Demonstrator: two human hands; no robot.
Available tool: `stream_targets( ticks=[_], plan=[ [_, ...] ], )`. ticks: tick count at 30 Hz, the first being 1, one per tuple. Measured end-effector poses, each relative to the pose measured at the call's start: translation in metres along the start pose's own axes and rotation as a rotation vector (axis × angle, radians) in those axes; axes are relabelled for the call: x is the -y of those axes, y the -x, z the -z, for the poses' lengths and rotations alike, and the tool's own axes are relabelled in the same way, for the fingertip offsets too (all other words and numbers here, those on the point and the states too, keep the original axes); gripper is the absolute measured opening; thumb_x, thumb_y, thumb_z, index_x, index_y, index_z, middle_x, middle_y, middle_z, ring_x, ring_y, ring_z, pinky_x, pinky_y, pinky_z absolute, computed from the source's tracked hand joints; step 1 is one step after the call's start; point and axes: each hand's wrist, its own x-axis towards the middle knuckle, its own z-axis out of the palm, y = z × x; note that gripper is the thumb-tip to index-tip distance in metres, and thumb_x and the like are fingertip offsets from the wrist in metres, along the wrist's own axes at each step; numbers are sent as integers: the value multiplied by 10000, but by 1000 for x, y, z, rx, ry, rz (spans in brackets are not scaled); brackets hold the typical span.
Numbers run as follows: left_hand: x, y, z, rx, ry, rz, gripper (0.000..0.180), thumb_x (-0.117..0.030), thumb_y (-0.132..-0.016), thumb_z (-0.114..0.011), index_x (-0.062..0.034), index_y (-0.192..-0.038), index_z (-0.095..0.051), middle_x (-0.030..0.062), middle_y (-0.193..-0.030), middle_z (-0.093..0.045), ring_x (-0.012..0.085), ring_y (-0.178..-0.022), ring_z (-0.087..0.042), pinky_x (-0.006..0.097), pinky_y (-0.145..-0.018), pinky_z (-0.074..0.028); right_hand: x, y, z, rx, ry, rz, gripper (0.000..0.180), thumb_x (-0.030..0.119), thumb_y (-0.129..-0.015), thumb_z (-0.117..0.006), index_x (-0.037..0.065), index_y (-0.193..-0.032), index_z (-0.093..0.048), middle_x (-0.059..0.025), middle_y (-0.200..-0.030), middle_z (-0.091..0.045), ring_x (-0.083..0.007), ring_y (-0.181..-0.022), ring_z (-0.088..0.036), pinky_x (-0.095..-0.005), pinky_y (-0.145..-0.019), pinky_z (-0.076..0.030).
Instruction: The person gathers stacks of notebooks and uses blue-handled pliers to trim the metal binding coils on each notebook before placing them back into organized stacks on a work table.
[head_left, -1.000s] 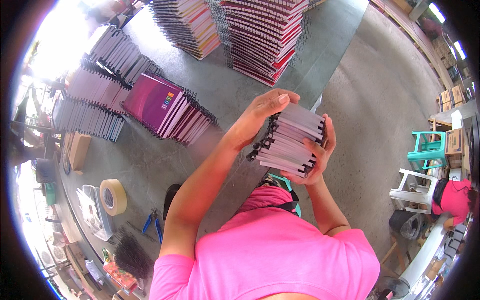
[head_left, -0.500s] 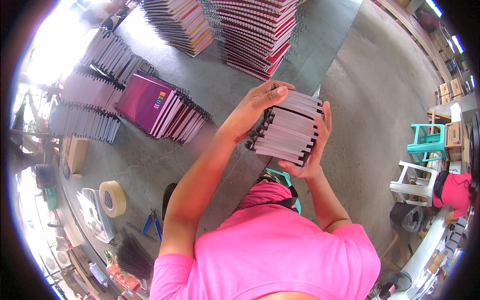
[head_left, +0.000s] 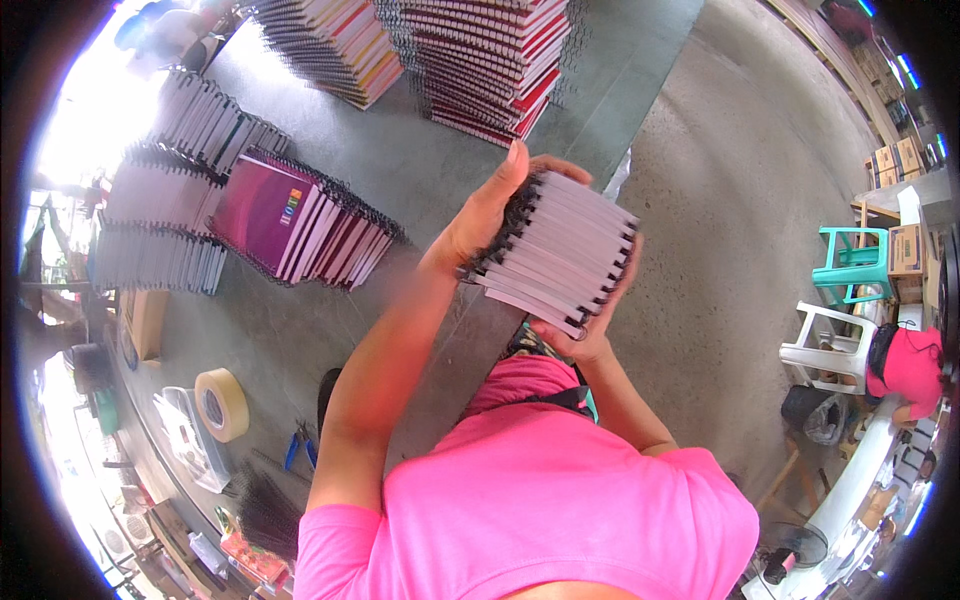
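Between my two hands is a thick stack of spiral-bound notebooks (head_left: 570,250), white page edges facing up and black coils along two sides. My left hand (head_left: 485,210) presses against the coils on the left side, its thumb raised and pointing away from me. My right hand (head_left: 600,325) cups the right and near side, its fingers partly hidden behind the stack. To the left, a row of purple-covered spiral notebooks (head_left: 265,215) leans on the grey table (head_left: 300,330). Beyond it stand more spiral-bound notebooks (head_left: 160,200) with pale page edges.
Tall piles of red-edged spiral notebooks (head_left: 480,70) rise at the far side. At left lie a tape roll (head_left: 221,405), a clear plastic box (head_left: 190,440), blue-handled pliers (head_left: 300,448) and loose black coils (head_left: 262,515). Stools (head_left: 828,350) and another person (head_left: 905,370) are at right.
The notebooks in my hands have shifted slightly left and sit more evenly together. My left thumb has lifted off their top.
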Motion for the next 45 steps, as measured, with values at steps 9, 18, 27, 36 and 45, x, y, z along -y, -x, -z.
stream_targets(
  ticks=[9,18,27,36,45],
  plan=[
    [7,-2,29,-67,-54,26,899,-745,-773,-293,20,-1219,-448,112,-1141,-554,201,-1045,-523,353,-922,-411,-2,-18,-8,-27,111,370,1192,486,-636,-716,14,-1399,70,-248,-1449,5,-333,-1353,-82,-444,-1076,-141],
    [33,8,41,-110,117,83,705,-617,-843,-420,-13,-1195,-501,73,-1153,-546,148,-1058,-487,306,-947,-377,-31,-19,14,157,-51,71,1333,417,-500,-844,62,-1408,66,-224,-1459,27,-319,-1350,-102,-431,-1078,-156],
    [-21,69,-47,-239,-824,-240,779,-659,-868,-217,39,-1124,-449,149,-1112,-489,229,-1117,-415,342,-965,-295,-34,-12,55,602,-68,-538,1038,409,-594,-754,25,-1354,-161,-179,-1321,-304,-293,-1195,-363,-428,-996,-317],
    [-23,248,-91,-815,-147,-861,772,-643,-834,-375,-23,-1291,-320,90,-1188,-473,170,-1120,-440,313,-966,-341,33,-18,-144,1397,-713,-887,738,412,-751,-618,4,-1292,-326,-158,-1211,-473,-269,-1064,-514,-420,-929,-419],
    [-3,347,-38,-1142,-127,-605,773,-649,-869,-235,-15,-1299,-344,125,-1066,-535,240,-998,-517,370,-863,-434,-34,68,-229,1039,-992,-1162,689,517,-826,-514,25,-1293,-390,-194,-1274,-449,-292,-1100,-510,-453,-942,-421]
  ],
)
